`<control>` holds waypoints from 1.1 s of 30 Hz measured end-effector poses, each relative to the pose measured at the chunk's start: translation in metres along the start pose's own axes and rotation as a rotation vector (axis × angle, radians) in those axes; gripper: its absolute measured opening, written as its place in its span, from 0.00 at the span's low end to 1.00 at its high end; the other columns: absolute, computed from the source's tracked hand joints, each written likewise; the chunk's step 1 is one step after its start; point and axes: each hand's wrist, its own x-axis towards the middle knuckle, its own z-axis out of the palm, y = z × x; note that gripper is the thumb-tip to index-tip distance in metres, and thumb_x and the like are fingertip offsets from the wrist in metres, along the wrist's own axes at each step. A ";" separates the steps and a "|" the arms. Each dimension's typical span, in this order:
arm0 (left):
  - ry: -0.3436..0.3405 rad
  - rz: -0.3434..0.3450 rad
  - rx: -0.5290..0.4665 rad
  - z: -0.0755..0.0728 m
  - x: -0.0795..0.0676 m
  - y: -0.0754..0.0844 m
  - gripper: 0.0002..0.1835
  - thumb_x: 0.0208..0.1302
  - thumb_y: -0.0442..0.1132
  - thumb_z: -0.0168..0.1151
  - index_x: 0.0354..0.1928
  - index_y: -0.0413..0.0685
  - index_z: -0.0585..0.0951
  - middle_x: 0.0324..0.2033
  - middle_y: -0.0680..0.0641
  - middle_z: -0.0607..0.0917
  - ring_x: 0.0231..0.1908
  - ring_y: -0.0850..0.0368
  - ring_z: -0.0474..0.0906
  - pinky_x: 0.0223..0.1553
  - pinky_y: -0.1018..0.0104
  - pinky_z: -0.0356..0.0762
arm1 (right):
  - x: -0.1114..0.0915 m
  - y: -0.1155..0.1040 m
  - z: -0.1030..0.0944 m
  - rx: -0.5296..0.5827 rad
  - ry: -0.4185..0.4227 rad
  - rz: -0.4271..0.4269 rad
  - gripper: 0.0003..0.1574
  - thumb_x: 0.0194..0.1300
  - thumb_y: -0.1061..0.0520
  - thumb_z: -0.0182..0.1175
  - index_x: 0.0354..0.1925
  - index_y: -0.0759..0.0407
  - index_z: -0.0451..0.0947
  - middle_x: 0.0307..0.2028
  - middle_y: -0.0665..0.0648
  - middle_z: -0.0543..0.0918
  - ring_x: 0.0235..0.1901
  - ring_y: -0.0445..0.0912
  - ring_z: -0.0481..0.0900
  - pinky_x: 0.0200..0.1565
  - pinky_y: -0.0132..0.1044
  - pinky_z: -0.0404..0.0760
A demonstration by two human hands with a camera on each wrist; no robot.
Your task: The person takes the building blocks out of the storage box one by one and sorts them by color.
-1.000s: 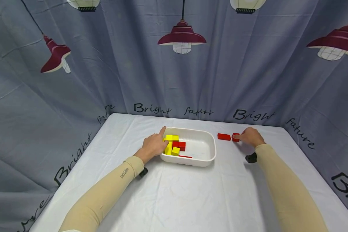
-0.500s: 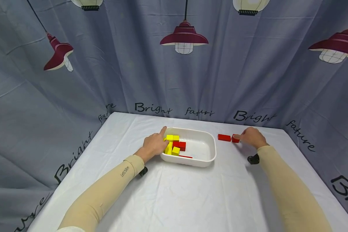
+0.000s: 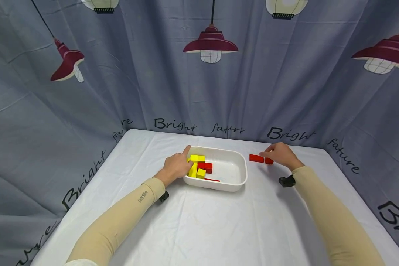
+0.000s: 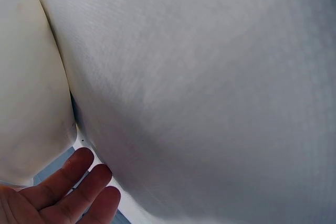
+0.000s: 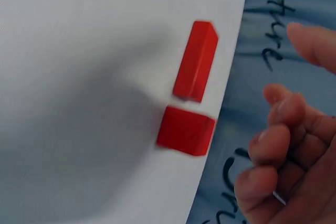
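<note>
My left hand (image 3: 177,166) holds the left end of the white plastic tray (image 3: 231,186), with the thumb over the rim and the index finger along the outside. In the left wrist view, three fingers (image 4: 68,187) stretch beside the tray's pale outer wall (image 4: 31,72). My right hand (image 3: 282,154) hovers over the table at the right, its fingers loosely bent and nothing between them. Under it lies a short red block (image 5: 185,131), end-on to a longer red block (image 5: 195,61) with a narrow gap between.
Inside the tray, several yellow blocks (image 3: 193,170) and red blocks (image 3: 208,168) gather at the left, with a thin red strip (image 3: 212,180) by the front wall. A grey-blue curtain (image 3: 146,81) hangs behind the white-covered table (image 3: 212,225).
My right hand has let go of the short red block and lifted slightly up and to the left. The block stays beside the longer one. The left hand keeps its place on the tray.
</note>
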 end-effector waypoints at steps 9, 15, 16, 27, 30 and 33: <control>0.000 -0.008 -0.005 0.000 0.002 0.001 0.39 0.72 0.54 0.49 0.81 0.60 0.50 0.56 0.42 0.84 0.43 0.50 0.81 0.45 0.51 0.81 | -0.001 -0.032 0.005 0.137 -0.116 -0.164 0.31 0.62 0.36 0.67 0.55 0.54 0.81 0.40 0.65 0.79 0.42 0.58 0.75 0.41 0.47 0.76; 0.004 0.001 -0.007 0.000 0.003 0.000 0.38 0.72 0.54 0.48 0.81 0.60 0.50 0.55 0.42 0.84 0.43 0.49 0.81 0.45 0.50 0.81 | -0.003 -0.054 0.009 0.214 -0.278 -0.280 0.25 0.64 0.46 0.68 0.55 0.56 0.82 0.28 0.61 0.76 0.30 0.52 0.73 0.33 0.39 0.72; 0.002 -0.001 -0.009 0.000 0.002 0.000 0.38 0.72 0.54 0.48 0.81 0.60 0.50 0.55 0.42 0.84 0.43 0.49 0.81 0.46 0.50 0.81 | -0.002 -0.057 0.010 0.223 -0.309 -0.293 0.24 0.64 0.48 0.68 0.55 0.57 0.82 0.27 0.58 0.76 0.28 0.50 0.72 0.32 0.37 0.71; -0.002 -0.008 -0.024 0.001 0.001 0.000 0.39 0.72 0.54 0.49 0.81 0.60 0.50 0.57 0.42 0.83 0.46 0.49 0.81 0.48 0.49 0.80 | 0.007 -0.093 0.030 0.215 -0.599 -0.358 0.25 0.65 0.55 0.66 0.58 0.63 0.79 0.24 0.55 0.74 0.23 0.46 0.68 0.34 0.37 0.71; 0.000 -0.005 -0.017 0.002 0.001 0.000 0.39 0.72 0.54 0.49 0.81 0.60 0.50 0.57 0.42 0.83 0.44 0.49 0.81 0.47 0.50 0.81 | 0.009 -0.101 0.035 0.203 -0.637 -0.363 0.25 0.65 0.55 0.67 0.58 0.65 0.78 0.23 0.53 0.73 0.23 0.46 0.68 0.32 0.35 0.70; 0.004 0.001 -0.015 0.001 0.001 -0.001 0.38 0.72 0.54 0.49 0.81 0.59 0.51 0.55 0.42 0.84 0.43 0.49 0.81 0.46 0.50 0.81 | 0.011 -0.110 0.039 0.187 -0.674 -0.372 0.26 0.64 0.55 0.68 0.57 0.67 0.78 0.22 0.52 0.73 0.23 0.45 0.68 0.33 0.35 0.70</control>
